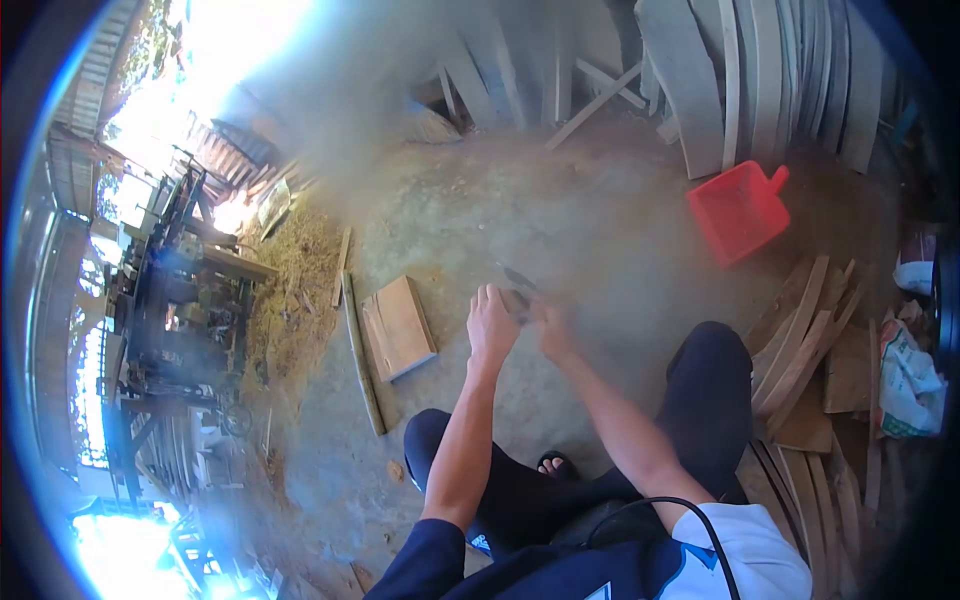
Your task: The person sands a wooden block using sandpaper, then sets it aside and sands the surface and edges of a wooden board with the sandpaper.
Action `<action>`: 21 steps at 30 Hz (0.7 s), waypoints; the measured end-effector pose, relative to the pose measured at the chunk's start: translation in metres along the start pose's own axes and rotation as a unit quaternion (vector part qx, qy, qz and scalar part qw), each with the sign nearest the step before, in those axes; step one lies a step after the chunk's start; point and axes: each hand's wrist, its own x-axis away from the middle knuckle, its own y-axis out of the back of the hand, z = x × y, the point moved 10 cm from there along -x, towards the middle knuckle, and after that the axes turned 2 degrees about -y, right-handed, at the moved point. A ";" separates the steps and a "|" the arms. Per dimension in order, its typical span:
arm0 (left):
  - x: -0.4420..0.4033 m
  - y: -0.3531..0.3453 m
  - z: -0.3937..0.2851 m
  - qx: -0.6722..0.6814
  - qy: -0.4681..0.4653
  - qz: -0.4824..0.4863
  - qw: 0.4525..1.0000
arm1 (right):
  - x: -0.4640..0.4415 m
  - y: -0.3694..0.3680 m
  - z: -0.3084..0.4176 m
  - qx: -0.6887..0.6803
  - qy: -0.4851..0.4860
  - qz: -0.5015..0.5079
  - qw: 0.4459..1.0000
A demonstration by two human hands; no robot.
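Both hands are in front of my knees, close together above the concrete floor. My left hand (492,322) is closed around a small dark piece (518,300) that I cannot make out. Beside it on the right, my right hand (552,328) is blurred by motion, its fingers curled in. A thin dark blade-like tool (517,277) points up and to the left from between the hands; its handle is hidden. A flat wooden block (400,328) lies on the floor to the left of my hands.
A long stick (360,350) lies left of the block. A red dustpan (740,212) is at the upper right. Curved wood pieces (800,350) are piled by my right knee, near a white bag (908,385). Boards (690,80) lean at the back. Machinery (180,290) stands left.
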 end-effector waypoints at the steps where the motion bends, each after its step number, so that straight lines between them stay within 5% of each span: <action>1: 0.004 -0.001 0.006 0.005 0.010 -0.005 1.000 | 0.006 -0.005 0.024 -0.020 0.045 -0.008 0.999; 5: 0.008 -0.005 0.025 0.023 0.037 -0.013 0.999 | 0.013 0.001 0.034 0.003 0.100 0.015 0.995; 8: 0.011 -0.010 0.023 0.038 0.059 0.026 0.997 | 0.011 0.022 -0.055 0.086 -0.135 0.018 0.987; 10: 0.015 -0.006 0.022 0.032 0.055 0.045 0.997 | 0.012 0.027 -0.075 0.077 -0.165 0.002 0.983; 12: 0.015 -0.006 0.014 0.026 0.027 0.042 0.998 | 0.009 0.012 -0.067 0.029 -0.094 -0.014 0.995; 14: 0.008 -0.007 0.014 0.028 0.017 0.041 0.999 | 0.016 0.000 0.001 -0.048 0.081 -0.032 0.995; 17: 0.004 -0.006 0.009 0.045 0.002 0.041 0.998 | 0.027 0.003 0.061 -0.077 0.130 -0.025 0.988; 21: 0.006 -0.005 0.003 0.047 -0.011 0.040 0.998 | 0.014 0.022 -0.074 0.047 -0.009 -0.111 0.993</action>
